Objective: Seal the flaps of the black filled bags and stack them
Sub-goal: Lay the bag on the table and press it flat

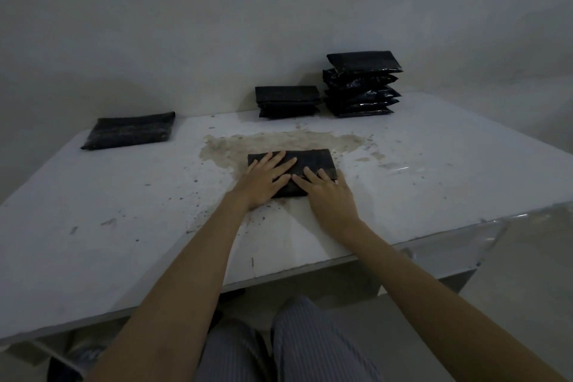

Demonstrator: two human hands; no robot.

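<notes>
The scene is seen from a single wide-angle head view, set above the near edge of a white table (93,226) and aimed forward and down across it toward a pale wall (279,9). Both forearms are taken in close at the bottom, reaching away from the lens. The far table edge and wall are shown more distant, with straight lines bent by the wide lens.
</notes>
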